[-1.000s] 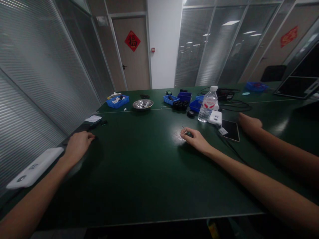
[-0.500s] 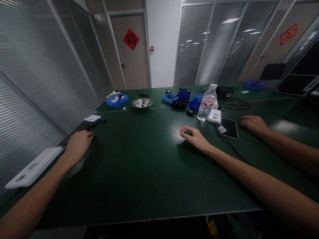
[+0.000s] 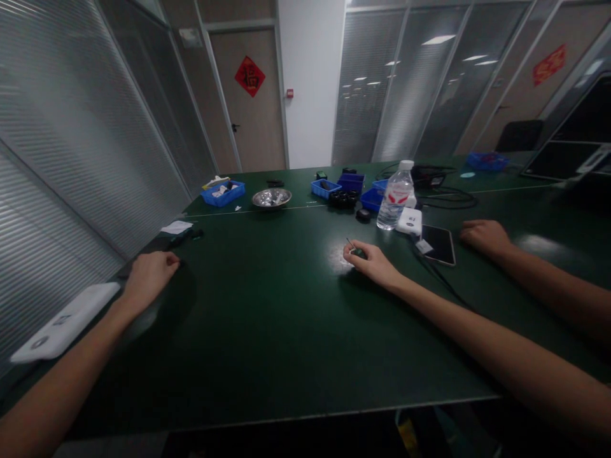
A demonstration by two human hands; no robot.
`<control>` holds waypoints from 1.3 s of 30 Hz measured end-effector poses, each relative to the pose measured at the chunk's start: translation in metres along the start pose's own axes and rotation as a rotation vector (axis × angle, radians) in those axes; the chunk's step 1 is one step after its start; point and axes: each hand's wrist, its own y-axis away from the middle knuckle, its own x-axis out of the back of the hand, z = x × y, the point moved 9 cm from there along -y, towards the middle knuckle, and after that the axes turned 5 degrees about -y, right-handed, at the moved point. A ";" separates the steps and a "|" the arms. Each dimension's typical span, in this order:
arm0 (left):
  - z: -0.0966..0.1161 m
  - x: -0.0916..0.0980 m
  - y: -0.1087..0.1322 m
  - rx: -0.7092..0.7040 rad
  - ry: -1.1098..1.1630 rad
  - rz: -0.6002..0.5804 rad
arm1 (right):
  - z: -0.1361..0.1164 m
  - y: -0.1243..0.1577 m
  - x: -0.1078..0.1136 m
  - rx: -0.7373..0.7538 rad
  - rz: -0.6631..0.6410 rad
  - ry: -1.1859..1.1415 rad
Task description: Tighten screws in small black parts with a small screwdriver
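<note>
At the left side of the green table (image 3: 267,331), my left hand (image 3: 149,277) rests with its fingers pinched together. A small dark spot shows at its fingertips, too small to name. Near the middle right of the tabletop, my right hand (image 3: 375,262) is closed with thumb and forefinger round a thin pin-like piece (image 3: 351,243). The pin sticks up and to the left from the fingertips; its lower end is hidden. Beyond the left hand lie small dark pieces (image 3: 181,238) and a white paper (image 3: 176,227).
Another person's hand (image 3: 484,235) rests at the right, beside a phone (image 3: 442,245). A water bottle (image 3: 396,197) stands near a white power bank (image 3: 409,221). Further back are a metal bowl (image 3: 272,198) and blue trays (image 3: 223,193). A white device (image 3: 67,321) lies at the left edge.
Both hands stay almost in place. The fingers of my left hand look slightly more curled together. The view has shifted very slightly.
</note>
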 end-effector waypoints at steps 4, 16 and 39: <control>0.043 -0.006 0.006 -0.118 0.071 -0.009 | -0.003 0.000 0.000 0.017 0.002 0.029; 0.296 0.017 0.115 -0.728 0.730 -0.255 | -0.058 0.027 -0.040 0.323 -0.229 0.279; 0.310 0.011 0.107 -0.644 0.735 -0.223 | -0.076 0.048 -0.067 0.427 -0.342 0.441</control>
